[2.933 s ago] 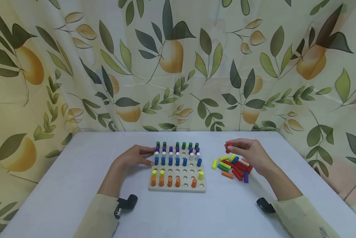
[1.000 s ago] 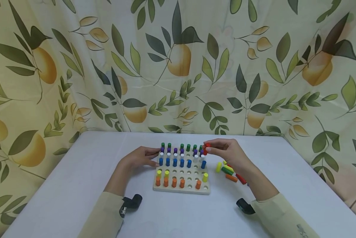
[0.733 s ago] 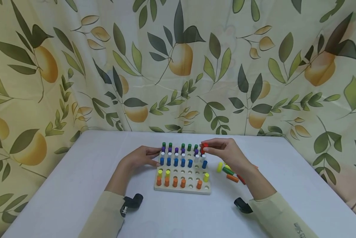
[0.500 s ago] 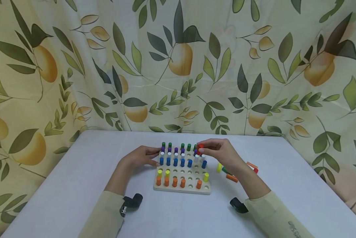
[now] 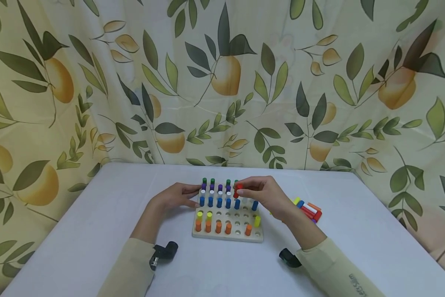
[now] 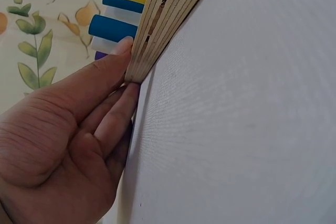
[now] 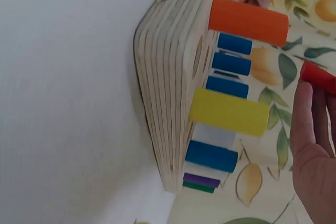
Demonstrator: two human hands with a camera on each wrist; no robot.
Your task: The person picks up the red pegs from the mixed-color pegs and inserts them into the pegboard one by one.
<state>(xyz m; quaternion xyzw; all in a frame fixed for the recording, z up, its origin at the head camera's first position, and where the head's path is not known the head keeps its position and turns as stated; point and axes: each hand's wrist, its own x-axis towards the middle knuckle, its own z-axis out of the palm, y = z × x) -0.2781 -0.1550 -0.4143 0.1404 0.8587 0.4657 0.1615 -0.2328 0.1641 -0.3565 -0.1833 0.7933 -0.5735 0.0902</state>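
Note:
A wooden pegboard stands on the table, with rows of green, purple, white, blue, yellow and orange pegs in it. At its left edge my left hand grips the wood; the left wrist view shows the thumb on the edge by a blue peg and a finger lower on the side. My right hand pinches a red peg between thumb and fingers, over the back right part of the board. In the right wrist view the red peg is apart from the board. That hand hides several back right pegs.
A loose pile of pegs, red, orange, blue, yellow and white among them, lies right of the board, partly behind my right forearm. Several bare holes show in the front half of the board. A patterned cloth hangs behind the white table.
My right hand has carried the red peg leftward from above the pile, past the board's right edge, to over its back rows. The left hand keeps its place on the board's edge.

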